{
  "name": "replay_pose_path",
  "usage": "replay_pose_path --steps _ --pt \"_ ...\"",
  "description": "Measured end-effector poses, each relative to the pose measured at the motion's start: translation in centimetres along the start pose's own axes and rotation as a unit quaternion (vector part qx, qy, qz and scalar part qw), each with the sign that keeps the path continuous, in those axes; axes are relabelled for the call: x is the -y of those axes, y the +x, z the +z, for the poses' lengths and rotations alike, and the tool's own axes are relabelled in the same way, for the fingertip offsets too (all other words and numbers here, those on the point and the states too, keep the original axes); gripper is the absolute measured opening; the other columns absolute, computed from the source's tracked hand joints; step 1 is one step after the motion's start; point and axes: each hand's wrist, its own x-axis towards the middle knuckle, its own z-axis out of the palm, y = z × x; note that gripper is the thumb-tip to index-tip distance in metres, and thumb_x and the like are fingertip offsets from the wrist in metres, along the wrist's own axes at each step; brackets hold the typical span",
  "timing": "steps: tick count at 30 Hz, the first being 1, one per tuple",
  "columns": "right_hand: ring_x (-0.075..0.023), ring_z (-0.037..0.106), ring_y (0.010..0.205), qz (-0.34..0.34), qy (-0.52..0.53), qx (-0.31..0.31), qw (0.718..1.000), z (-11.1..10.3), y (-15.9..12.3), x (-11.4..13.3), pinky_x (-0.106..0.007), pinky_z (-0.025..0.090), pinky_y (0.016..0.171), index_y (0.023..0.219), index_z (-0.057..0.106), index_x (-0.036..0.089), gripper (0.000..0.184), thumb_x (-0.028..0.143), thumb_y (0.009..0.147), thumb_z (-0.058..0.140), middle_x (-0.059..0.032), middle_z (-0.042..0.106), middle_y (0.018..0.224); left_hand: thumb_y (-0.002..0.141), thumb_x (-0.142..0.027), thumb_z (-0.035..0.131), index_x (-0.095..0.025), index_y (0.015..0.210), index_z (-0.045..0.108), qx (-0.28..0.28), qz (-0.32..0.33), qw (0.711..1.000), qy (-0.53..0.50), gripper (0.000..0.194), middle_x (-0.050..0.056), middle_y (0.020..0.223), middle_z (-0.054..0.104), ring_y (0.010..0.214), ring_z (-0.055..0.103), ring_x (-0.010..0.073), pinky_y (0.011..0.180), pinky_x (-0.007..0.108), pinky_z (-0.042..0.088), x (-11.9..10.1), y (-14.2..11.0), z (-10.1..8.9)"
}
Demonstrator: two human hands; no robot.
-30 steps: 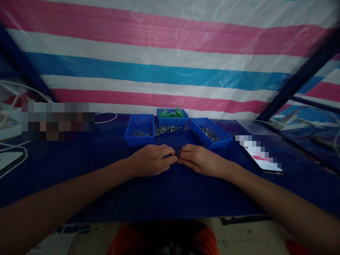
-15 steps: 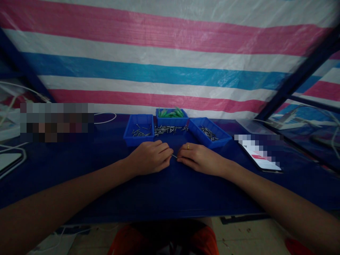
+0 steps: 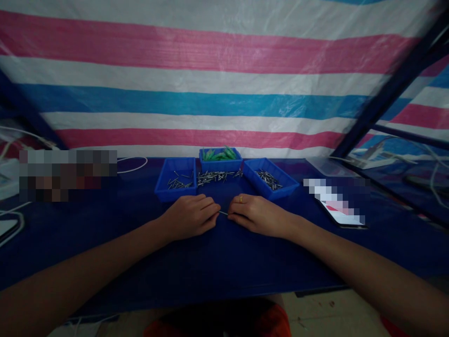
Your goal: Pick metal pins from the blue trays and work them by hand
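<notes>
A thin metal rod (image 3: 223, 213) spans the small gap between my two hands above the blue table. My left hand (image 3: 192, 216) pinches its left end, and my right hand (image 3: 257, 214), with a ring on one finger, grips the other end. The fingers hide both ends of the rod. Just beyond them lies a loose pile of similar thin metal pieces (image 3: 215, 177). A blue tray (image 3: 161, 182) with some of these pieces stands behind my left hand; a second blue tray (image 3: 289, 183) with more is behind my right hand.
At the back, a third blue tray (image 3: 220, 164) holds green pointed pieces (image 3: 224, 154). A phone (image 3: 345, 215) with a lit screen lies to the right. White cables (image 3: 135, 168) run at the left. A striped plastic sheet (image 3: 210, 103) hangs behind the table (image 3: 196, 271).
The camera view has tilted slightly up, so the whole scene sits lower and a little left. Both hands keep their pinch on the rod, with hardly any movement relative to the trays.
</notes>
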Motion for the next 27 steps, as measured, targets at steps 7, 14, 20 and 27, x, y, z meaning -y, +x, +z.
replay_pose_path --steps 7,14,20,27 --pt "-0.0146 0.054 0.08 -0.001 -0.014 -0.001 1.0 0.12 0.03 0.0 -0.028 0.043 0.075 0.087 0.06 0.015 0.017 0.023 0.092 0.045 -0.0046 0.058 0.083 0.087 -0.019 0.046 -0.015 0.089 0.057 -0.006 0.019 1.0 -0.024 0.011 0.001 0.076 0.062 0.068 0.057 0.0116 0.062 0.022 0.046 -0.08 -0.09 -0.07" --pt "-0.0155 0.054 0.081 0.0 -0.007 0.007 1.0 -0.01 0.23 0.15 -0.028 0.043 0.075 0.088 0.06 0.014 0.017 0.022 0.091 0.045 -0.0062 0.058 0.084 0.088 -0.02 0.044 -0.016 0.085 0.057 0.003 0.039 0.999 -0.02 0.015 0.0 0.071 0.059 0.063 0.055 0.0111 0.059 0.023 0.045 -0.2 -0.22 -0.21" --pt "-0.0159 0.054 0.081 0.005 0.003 0.007 1.0 0.07 0.44 0.19 -0.029 0.044 0.076 0.089 0.06 0.014 0.018 0.022 0.092 0.045 -0.0067 0.058 0.084 0.089 -0.019 0.043 -0.015 0.083 0.057 0.01 0.052 0.998 -0.019 0.016 0.0 0.067 0.058 0.061 0.052 0.0119 0.056 0.023 0.042 -0.28 -0.26 -0.59" --pt "-0.016 0.054 0.083 -0.002 0.009 0.002 1.0 0.19 0.2 0.44 -0.029 0.045 0.076 0.09 0.061 0.014 0.018 0.022 0.092 0.044 -0.0074 0.058 0.087 0.089 -0.02 0.042 -0.015 0.085 0.058 0.017 0.039 0.999 -0.01 0.017 0.001 0.07 0.058 0.064 0.053 0.0121 0.06 0.023 0.043 -0.29 -0.36 -0.6"
